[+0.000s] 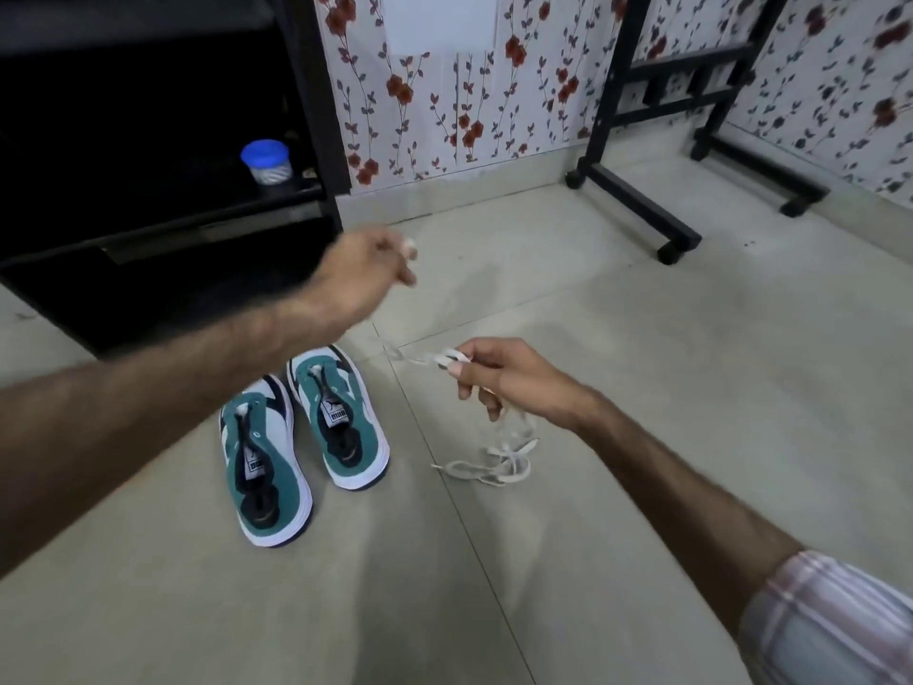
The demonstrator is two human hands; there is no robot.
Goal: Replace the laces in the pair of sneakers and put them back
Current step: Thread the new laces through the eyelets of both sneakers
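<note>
So the white lace is the main thing here: part of it is looped through the right hand, pinched between thumb and fingers, and the rest trails down into a loose tangle on the tiled floor just below that hand. A thin strand looks like it runs up and left toward the left hand, which is raised and blurry. Its fingers are curled and there's a bit of white at the fingertips, so I'd say it's pinching the other end, but the blur makes that a guess.

The two teal-and-white sneakers sit side by side on the floor to the left of the lace pile, toes pointing away, near but not touching it. Both look unlaced, tongues showing with nothing crossing the eyelets as far as I can tell.

Progress-wise, I'd call this early. Old laces appear to be out, and the lace is being straightened. Threading both shoes and putting them back are all still to do.

Behind the shoes there's a dark shelf unit with a blue-lidded jar on it, plus a black stand against the floral wallpaper.
</note>
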